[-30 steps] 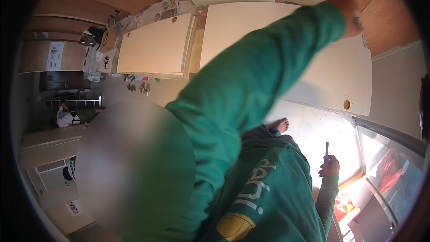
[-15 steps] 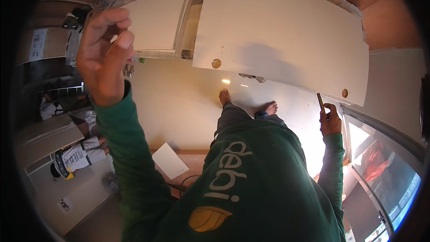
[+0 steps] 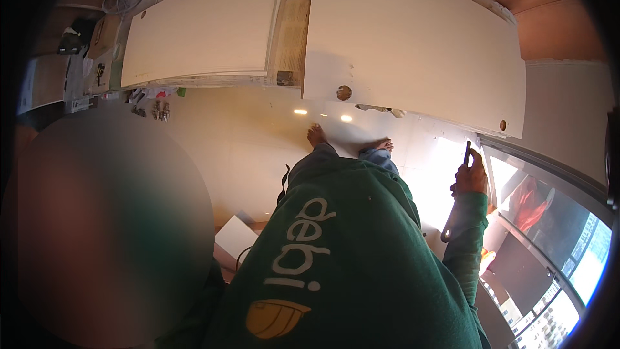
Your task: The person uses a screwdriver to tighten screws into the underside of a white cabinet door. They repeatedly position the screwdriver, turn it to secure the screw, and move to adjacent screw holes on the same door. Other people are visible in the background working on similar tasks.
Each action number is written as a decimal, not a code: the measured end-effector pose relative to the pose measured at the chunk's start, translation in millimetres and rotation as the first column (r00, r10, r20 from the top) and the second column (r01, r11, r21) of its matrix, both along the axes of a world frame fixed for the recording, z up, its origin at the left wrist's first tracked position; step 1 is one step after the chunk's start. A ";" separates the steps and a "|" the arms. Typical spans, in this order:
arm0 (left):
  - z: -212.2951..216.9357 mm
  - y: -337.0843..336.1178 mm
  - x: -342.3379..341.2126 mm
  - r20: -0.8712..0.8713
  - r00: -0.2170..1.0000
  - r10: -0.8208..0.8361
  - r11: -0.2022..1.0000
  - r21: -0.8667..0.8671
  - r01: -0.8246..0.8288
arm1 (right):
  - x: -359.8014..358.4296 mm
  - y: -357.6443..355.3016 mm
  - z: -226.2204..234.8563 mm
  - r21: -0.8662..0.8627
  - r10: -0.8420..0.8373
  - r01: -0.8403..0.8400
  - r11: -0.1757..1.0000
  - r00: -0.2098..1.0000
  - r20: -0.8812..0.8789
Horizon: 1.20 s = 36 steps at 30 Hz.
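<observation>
My right hand (image 3: 473, 179) hangs at my right side, closed round a slim long tool (image 3: 448, 226); its dark tip sticks up above the fingers and its grey end points down. My left hand or sleeve (image 3: 110, 226) is a big skin-and-green blur close to the camera at the left, and its fingers cannot be made out. My green hooded top (image 3: 349, 265) fills the lower middle. My bare feet (image 3: 318, 134) stand on the glossy cream floor, just short of a large white panel (image 3: 413, 45) with round holes.
A second white panel (image 3: 200, 26) lies to the left on newspaper. Small metal fittings (image 3: 158, 111) sit on the floor by it. A white box (image 3: 236, 239) lies near my left side. A glass door or window (image 3: 549, 220) runs along the right.
My left arm, raised with the hand at the upper left half a second ago, has come close to the camera and is now a blur. The right hand still holds the tool at my side.
</observation>
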State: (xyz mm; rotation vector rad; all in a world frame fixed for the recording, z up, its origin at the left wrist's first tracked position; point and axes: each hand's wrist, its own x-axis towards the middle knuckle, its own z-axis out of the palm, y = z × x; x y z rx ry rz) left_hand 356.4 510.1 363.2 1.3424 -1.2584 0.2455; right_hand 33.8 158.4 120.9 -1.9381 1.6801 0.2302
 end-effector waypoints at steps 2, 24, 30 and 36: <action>-3.6 -2.0 5.5 -0.010 1.000 -0.021 1.000 -0.004 0.021 | 5.8 13.6 3.5 0.070 0.014 -0.017 0.997 0.999 0.050; -256.2 -58.5 -4.8 -0.604 0.348 0.717 0.405 0.767 0.497 | 127.8 76.4 12.0 0.094 0.758 -0.788 0.609 0.612 0.226; -318.9 -61.4 5.3 -0.734 0.140 0.665 0.492 0.571 0.657 | 157.5 98.8 0.9 0.119 0.680 -0.724 0.680 0.683 0.269; -346.6 -58.2 19.5 -0.886 -0.174 0.430 0.732 0.229 0.641 | 194.9 116.2 8.8 0.201 0.675 -0.694 0.691 0.719 0.165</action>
